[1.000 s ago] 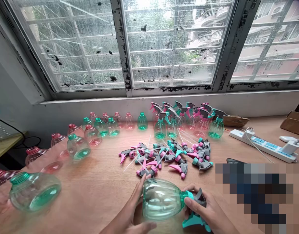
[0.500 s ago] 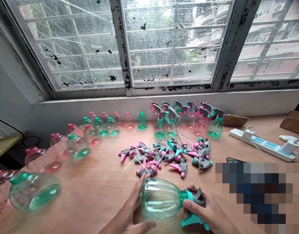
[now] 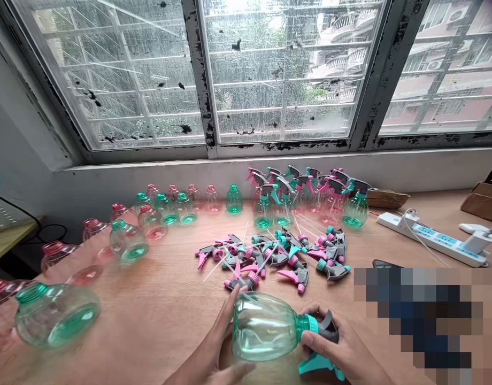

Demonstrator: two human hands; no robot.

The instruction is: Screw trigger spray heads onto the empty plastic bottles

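A clear green spray bottle (image 3: 266, 327) lies on its side between my hands, low in the middle of the view. Its base faces left and its neck points right. My left hand (image 3: 216, 339) cups the base end, fingers along the far side and thumb near the lower edge. At the neck, my right hand (image 3: 336, 339) grips the grey and turquoise spray head (image 3: 324, 331) with thumb and fingers. The turquoise trigger (image 3: 318, 366) points down toward me. Just beyond the bottle lies a pile of loose pink, turquoise and grey spray heads (image 3: 276, 256) with thin tubes.
Open pink and green bottles (image 3: 129, 240) stand along the left and back of the table. Several bottles with spray heads (image 3: 284, 206) stand by the wall under the window. On the right are a power strip (image 3: 434, 238), a phone (image 3: 386, 263) and a brown bag (image 3: 484, 198).
The bottle's highlights have shifted slightly, as if it has turned a little in my hands. Both hands stay in almost the same place.
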